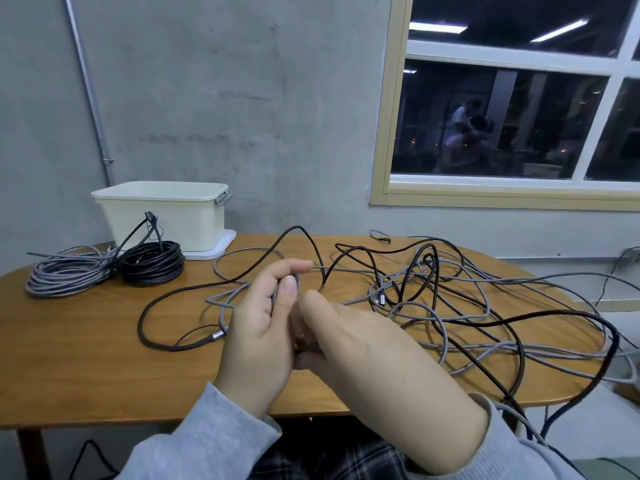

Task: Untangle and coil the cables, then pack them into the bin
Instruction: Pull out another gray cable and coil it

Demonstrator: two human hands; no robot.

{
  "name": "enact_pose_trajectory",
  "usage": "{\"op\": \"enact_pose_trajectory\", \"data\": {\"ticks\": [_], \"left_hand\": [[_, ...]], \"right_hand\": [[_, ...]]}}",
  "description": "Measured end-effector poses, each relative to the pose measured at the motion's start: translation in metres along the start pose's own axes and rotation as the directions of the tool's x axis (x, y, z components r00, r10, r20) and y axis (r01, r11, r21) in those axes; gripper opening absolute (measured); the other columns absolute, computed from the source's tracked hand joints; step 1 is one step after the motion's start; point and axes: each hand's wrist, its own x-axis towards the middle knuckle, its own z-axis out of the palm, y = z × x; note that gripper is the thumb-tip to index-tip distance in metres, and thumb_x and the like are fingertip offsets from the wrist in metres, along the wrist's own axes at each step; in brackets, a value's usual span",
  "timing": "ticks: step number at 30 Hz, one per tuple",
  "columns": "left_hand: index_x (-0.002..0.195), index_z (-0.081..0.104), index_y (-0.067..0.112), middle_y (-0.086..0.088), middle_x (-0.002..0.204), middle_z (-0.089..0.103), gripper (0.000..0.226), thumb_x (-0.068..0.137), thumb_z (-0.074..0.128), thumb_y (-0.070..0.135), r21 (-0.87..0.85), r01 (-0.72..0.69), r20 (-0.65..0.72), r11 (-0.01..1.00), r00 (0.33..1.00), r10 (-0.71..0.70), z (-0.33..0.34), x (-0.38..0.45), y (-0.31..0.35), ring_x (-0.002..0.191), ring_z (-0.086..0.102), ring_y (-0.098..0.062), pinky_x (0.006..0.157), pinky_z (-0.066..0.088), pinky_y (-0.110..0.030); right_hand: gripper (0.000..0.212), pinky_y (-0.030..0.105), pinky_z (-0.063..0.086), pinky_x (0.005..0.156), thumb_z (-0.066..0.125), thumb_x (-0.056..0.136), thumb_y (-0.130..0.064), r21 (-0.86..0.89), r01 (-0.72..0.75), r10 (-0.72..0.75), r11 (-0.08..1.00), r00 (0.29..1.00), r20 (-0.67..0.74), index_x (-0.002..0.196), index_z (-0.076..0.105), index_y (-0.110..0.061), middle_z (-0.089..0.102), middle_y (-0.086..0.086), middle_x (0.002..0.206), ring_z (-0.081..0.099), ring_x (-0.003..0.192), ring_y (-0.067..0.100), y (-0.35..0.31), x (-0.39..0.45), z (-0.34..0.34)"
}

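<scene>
On the surface, far left, lie a grey coil and a black coil touching, with the bin just behind. Your left hand pinches a grey cable between thumb and fingers. Your right hand touches it; its grip cannot be told. Right, the tangle sprawls.
</scene>
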Motion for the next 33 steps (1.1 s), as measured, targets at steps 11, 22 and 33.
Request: {"op": "enact_pose_trajectory", "data": {"ticks": [11,22,33], "left_hand": [[0.110,0.058,0.008,0.003,0.043,0.040,0.023,0.103,0.038,0.017,0.026,0.237,-0.043,0.971,0.971,-0.236,-0.031,0.014,-0.020,0.030,0.042,-0.017,0.036,0.034,-0.022],[0.111,0.063,0.014,-0.006,0.043,0.035,0.036,0.083,0.048,0.030,-0.282,0.385,0.251,0.879,0.914,-0.320,-0.010,0.001,0.005,0.024,0.038,-0.016,0.029,0.032,-0.016],[0.120,0.066,0.024,-0.002,0.039,0.035,0.062,0.069,0.065,0.059,-0.426,0.482,0.400,0.766,0.860,-0.318,-0.011,-0.001,0.016,0.026,0.043,-0.016,0.030,0.038,-0.020]], "right_hand": [[0.026,0.034,0.053,0.062,0.037,0.094,-0.047,0.138,-0.077,0.095,0.987,0.987,-0.132,0.097,0.061,-0.037,0.053,-0.018,0.088,0.057,0.081,0.008,0.060,-0.012,-0.002],[0.028,0.016,0.039,0.066,0.044,0.089,-0.034,0.157,-0.069,0.117,0.985,0.939,-0.325,0.090,0.068,-0.018,0.052,-0.009,0.085,0.047,0.079,0.006,0.041,0.009,0.009],[0.030,0.010,0.037,0.066,0.048,0.087,-0.037,0.319,-0.067,0.189,0.946,0.910,-0.370,0.094,0.070,-0.018,0.046,-0.010,0.088,0.042,0.075,-0.007,0.031,0.009,0.019]]}}
